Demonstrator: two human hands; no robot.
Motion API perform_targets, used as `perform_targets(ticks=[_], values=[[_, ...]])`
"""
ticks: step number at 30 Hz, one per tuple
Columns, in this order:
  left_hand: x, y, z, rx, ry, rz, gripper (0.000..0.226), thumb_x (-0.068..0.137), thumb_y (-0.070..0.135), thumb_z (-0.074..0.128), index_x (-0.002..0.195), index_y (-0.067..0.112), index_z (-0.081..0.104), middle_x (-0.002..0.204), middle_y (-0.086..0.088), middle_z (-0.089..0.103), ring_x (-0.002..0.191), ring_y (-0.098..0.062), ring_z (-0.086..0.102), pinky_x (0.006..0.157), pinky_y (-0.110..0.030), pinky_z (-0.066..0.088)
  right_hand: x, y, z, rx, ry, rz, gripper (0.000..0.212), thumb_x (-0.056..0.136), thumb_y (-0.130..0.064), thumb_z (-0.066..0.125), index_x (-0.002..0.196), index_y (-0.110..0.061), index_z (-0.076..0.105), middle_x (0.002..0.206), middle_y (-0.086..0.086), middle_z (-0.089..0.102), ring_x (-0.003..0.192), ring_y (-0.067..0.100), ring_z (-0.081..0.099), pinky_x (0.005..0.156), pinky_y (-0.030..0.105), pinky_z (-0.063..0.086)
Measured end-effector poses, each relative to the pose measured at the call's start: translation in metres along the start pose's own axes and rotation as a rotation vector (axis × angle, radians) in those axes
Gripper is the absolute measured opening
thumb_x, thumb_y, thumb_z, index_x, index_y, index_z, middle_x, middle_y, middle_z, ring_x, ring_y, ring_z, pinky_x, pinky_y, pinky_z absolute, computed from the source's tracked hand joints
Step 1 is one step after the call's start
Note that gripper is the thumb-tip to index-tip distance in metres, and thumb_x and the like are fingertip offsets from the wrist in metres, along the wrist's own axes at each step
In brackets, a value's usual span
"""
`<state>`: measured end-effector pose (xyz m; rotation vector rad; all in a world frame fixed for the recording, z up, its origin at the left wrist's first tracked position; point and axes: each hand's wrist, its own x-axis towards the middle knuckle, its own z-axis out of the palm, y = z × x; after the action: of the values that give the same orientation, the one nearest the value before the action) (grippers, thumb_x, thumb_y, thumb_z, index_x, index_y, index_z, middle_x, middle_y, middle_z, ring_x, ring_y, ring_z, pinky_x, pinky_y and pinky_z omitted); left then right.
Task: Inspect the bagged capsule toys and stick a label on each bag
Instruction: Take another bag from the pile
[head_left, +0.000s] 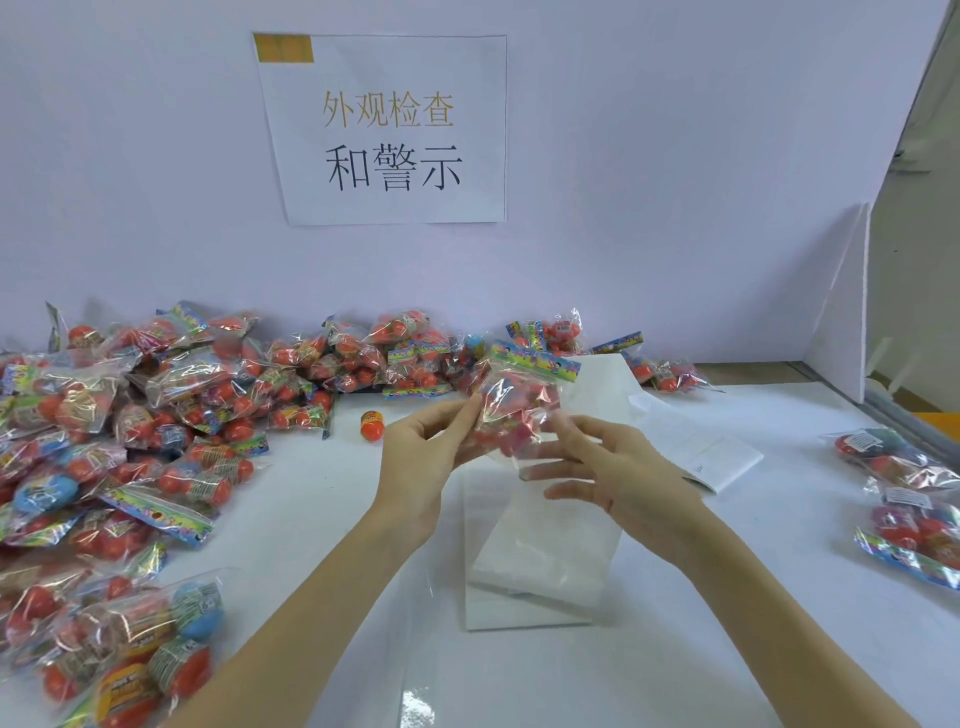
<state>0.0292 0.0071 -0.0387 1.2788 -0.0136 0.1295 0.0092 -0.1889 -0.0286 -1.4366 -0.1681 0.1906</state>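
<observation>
One bag is pinched by the left hand beside the spread-fingered right hand, while a large heap is judged unlabelled and few labelled bags are set aside.

A single head-worn wide-angle view looks forward and down, close over the white table, facing the wall.

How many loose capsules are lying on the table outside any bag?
1: a loose orange capsule on the white table, just left of the left hand. Others may be hidden under the bag pile.
</observation>
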Motion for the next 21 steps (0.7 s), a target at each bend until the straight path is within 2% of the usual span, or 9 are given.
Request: perform_targets(ticks=[3, 6, 9, 11, 15, 18, 20, 21], values=[[-0.001, -0.005, 0.003, 0.009, -0.03, 0.007, 0.026, 0.088, 0.026, 0.077, 0.094, 0.0, 0.079, 0.1, -0.024, 0.076, 0.084, -0.027, 0.076, 0.08, -0.028, 0.061, 0.001, 0.006, 0.006, -0.09, -0.008, 0.01, 0.055, 0.085, -0.042, 0.076, 0.12, -0.001, 0.065, 0.1, 0.016, 0.08, 0.091, 0.031, 0.079, 0.067, 0.026, 0.059], [0.0, -0.002, 0.003, -0.039, -0.063, -0.01, 0.027, 0.087, 0.023, 0.077, 0.093, -0.004, 0.075, 0.103, -0.031, 0.071, 0.085, -0.028, 0.074, 0.08, -0.032, 0.062, 0.003, 0.008, 0.001, -0.099, 0.068, -0.029, 0.037, 0.094, -0.022, 0.074, 0.12, 0.002, 0.062, 0.094, 0.016, 0.08, 0.081, 0.027, 0.078, 0.064, 0.024, 0.058], [0.001, 0.003, 0.001, -0.17, -0.094, -0.084, 0.021, 0.086, 0.023, 0.074, 0.092, 0.003, 0.075, 0.099, -0.018, 0.077, 0.085, -0.023, 0.074, 0.077, -0.03, 0.062, 0.004, 0.007, -0.004, -0.073, 0.065, -0.081, 0.031, 0.095, -0.013, 0.072, 0.123, -0.004, 0.06, 0.096, 0.017, 0.08, 0.078, 0.022, 0.076, 0.067, 0.023, 0.058], [0.002, 0.002, 0.0, -0.226, -0.11, -0.143, 0.028, 0.084, 0.026, 0.074, 0.1, 0.003, 0.075, 0.103, -0.013, 0.078, 0.079, -0.021, 0.073, 0.076, -0.029, 0.062, 0.005, 0.007, -0.005, -0.075, 0.047, -0.098, 0.031, 0.095, -0.011, 0.072, 0.124, -0.006, 0.061, 0.097, 0.018, 0.079, 0.077, 0.021, 0.076, 0.069, 0.023, 0.058], [0.002, 0.0, -0.001, -0.169, -0.114, -0.141, 0.034, 0.084, 0.028, 0.074, 0.105, 0.0, 0.077, 0.109, -0.017, 0.078, 0.082, -0.023, 0.074, 0.079, -0.029, 0.062, 0.004, 0.007, -0.006, -0.082, 0.069, -0.102, 0.029, 0.096, -0.008, 0.07, 0.124, -0.005, 0.062, 0.095, 0.018, 0.079, 0.077, 0.021, 0.076, 0.07, 0.023, 0.058], [0.001, -0.003, 0.001, 0.014, -0.063, -0.028, 0.021, 0.095, 0.02, 0.072, 0.111, 0.006, 0.075, 0.112, -0.014, 0.077, 0.09, -0.022, 0.076, 0.088, -0.033, 0.062, 0.004, 0.008, -0.008, -0.092, 0.103, -0.112, 0.027, 0.098, -0.006, 0.068, 0.125, -0.007, 0.063, 0.093, 0.016, 0.08, 0.077, 0.02, 0.076, 0.07, 0.022, 0.058], [0.001, -0.006, 0.0, 0.359, 0.063, 0.197, 0.026, 0.095, 0.021, 0.075, 0.12, 0.019, 0.065, 0.113, -0.001, 0.072, 0.093, -0.016, 0.072, 0.085, -0.026, 0.059, 0.005, 0.009, -0.006, -0.14, 0.153, -0.138, 0.024, 0.099, -0.007, 0.067, 0.123, -0.008, 0.066, 0.091, 0.011, 0.08, 0.077, 0.019, 0.076, 0.07, 0.022, 0.058], [0.001, -0.007, 0.0, 0.486, 0.068, 0.303, 0.033, 0.094, 0.026, 0.077, 0.122, 0.024, 0.061, 0.112, 0.005, 0.069, 0.094, -0.012, 0.068, 0.082, -0.023, 0.056, 0.005, 0.009, -0.005, -0.192, 0.184, -0.168, 0.022, 0.099, -0.008, 0.068, 0.121, -0.01, 0.067, 0.089, 0.008, 0.081, 0.078, 0.018, 0.076, 0.069, 0.022, 0.058]])
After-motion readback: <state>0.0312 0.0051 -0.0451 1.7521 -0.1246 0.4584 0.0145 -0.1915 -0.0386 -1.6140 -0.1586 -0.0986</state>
